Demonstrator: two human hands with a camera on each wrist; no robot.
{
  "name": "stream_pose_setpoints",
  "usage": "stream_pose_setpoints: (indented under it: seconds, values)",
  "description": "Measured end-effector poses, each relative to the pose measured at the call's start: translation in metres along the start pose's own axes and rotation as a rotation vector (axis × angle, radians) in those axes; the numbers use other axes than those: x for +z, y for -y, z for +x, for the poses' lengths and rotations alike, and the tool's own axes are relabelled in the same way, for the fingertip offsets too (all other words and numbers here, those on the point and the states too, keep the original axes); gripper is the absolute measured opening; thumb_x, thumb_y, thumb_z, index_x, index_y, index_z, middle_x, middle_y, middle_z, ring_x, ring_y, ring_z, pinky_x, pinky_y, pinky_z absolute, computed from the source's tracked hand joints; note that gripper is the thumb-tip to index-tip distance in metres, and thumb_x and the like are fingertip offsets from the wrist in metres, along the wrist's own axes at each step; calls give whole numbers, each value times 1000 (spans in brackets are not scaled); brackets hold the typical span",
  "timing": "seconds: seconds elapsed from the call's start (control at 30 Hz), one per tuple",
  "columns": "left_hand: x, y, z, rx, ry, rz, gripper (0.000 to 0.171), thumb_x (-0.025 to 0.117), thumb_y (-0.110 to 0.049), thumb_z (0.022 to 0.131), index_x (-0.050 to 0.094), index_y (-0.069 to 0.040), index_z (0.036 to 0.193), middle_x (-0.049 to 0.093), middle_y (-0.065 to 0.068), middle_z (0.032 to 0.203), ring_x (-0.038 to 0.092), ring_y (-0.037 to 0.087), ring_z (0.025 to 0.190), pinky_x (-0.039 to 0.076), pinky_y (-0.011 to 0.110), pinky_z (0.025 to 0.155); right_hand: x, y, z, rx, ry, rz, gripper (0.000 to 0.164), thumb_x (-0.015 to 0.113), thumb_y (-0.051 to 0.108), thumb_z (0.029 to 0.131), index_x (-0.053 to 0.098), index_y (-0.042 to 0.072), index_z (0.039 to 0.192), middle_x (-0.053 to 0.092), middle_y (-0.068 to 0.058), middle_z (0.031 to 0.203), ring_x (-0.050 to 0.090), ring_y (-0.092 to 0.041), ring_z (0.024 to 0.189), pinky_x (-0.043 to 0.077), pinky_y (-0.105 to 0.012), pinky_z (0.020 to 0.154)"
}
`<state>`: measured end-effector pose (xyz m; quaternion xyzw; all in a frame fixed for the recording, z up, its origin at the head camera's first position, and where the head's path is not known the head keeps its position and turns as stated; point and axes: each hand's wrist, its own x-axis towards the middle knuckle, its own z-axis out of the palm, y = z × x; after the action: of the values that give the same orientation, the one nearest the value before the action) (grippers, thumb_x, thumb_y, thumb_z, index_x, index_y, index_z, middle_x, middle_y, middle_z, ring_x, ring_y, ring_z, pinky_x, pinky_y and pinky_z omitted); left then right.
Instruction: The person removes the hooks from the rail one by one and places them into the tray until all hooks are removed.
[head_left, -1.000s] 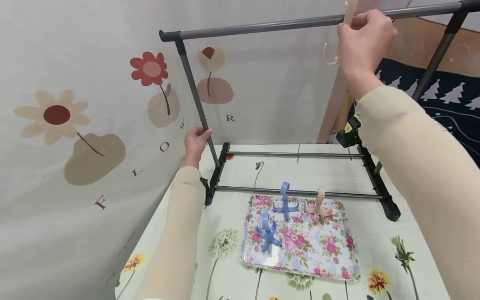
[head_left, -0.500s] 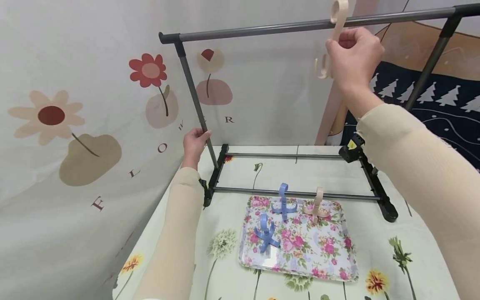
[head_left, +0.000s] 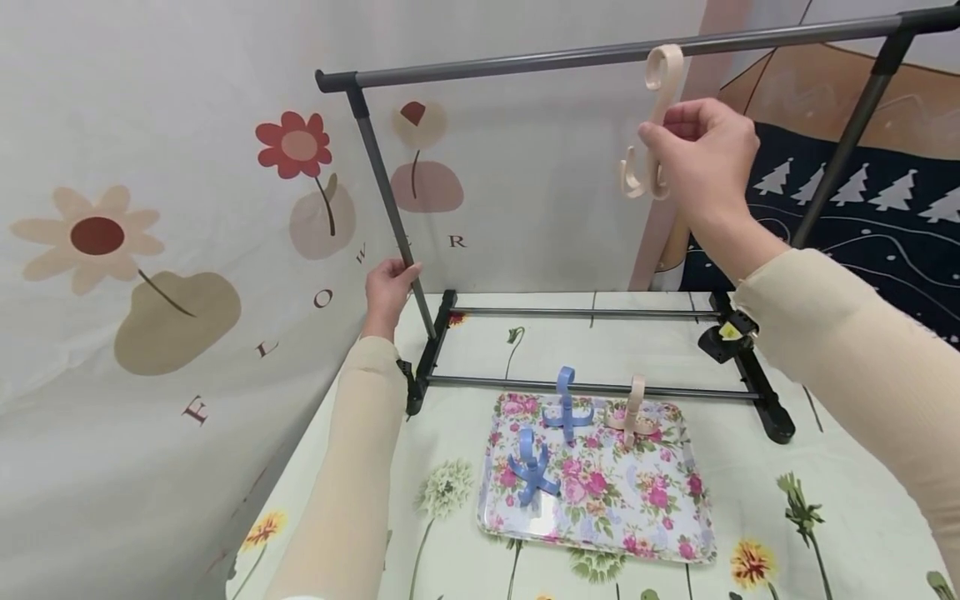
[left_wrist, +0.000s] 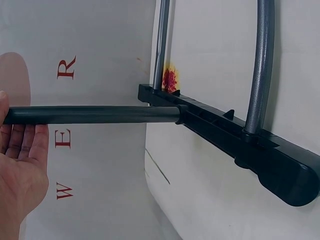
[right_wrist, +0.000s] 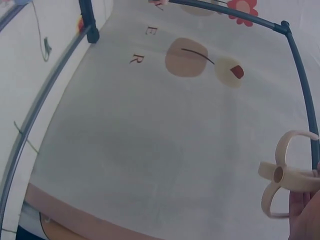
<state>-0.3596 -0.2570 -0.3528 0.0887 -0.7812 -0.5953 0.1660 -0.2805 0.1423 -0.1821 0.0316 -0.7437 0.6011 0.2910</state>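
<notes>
My right hand [head_left: 708, 154] pinches a beige multi-pronged hanging hook [head_left: 663, 71] by its shank. The hook's curled top overlaps the rack's top rail [head_left: 510, 62] in the head view; whether they touch I cannot tell. Its prongs point toward the camera in the right wrist view, where the hook [right_wrist: 295, 179] is at the right edge. My left hand [head_left: 387, 287] grips the left upright post [head_left: 386, 179], thumb and fingers on either side of it. On the floral tray [head_left: 600, 517] lie two blue hooks [head_left: 567, 417] and another beige hook [head_left: 634, 417].
The grey rack stands on black feet [head_left: 772, 417] joined by two low bars [head_left: 480, 381], the front one running along the tray's far edge. A flower-printed cloth [head_left: 442, 550] covers the table. Behind hangs a printed curtain [head_left: 555, 225], with a dark tree-patterned cloth [head_left: 862, 217] at right.
My right hand has come down from the top rail with the beige hook, whose top now shows lower and in front of the rail. The left hand keeps its grip on the post.
</notes>
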Motion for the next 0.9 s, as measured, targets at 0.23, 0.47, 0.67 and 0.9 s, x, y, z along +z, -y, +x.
stream_pose_setpoints:
  seconds: [0.23,0.47,0.67,0.9]
  values:
    - [-5,4,1,-9,-6,-5,26,70,-28,94,65,-6,108,63,4,101,57,21,100,46,39,93,0,-12,-13,-46,87,-38,29,76,29,89,70,12,111,65,4,96,61,-10,93,51,-33,95]
    - [-7,4,0,3,-15,2,24,70,-28,95,64,-7,104,63,5,100,57,22,99,46,39,93,0,-21,-26,-56,143,-67,33,76,29,89,69,10,115,66,4,96,61,-11,93,51,-38,96]
    - [-7,6,0,6,-12,2,24,70,-28,95,64,-7,103,62,6,100,57,22,98,46,39,91,-4,-28,-36,-45,187,-107,34,75,31,90,69,10,115,66,3,96,60,-12,93,51,-46,95]
    - [-7,6,2,4,-11,4,25,70,-29,95,64,-7,104,62,5,100,56,21,98,46,40,92,-8,-34,-46,-87,233,-167,31,74,32,91,69,8,110,66,0,96,61,-12,89,53,-40,91]
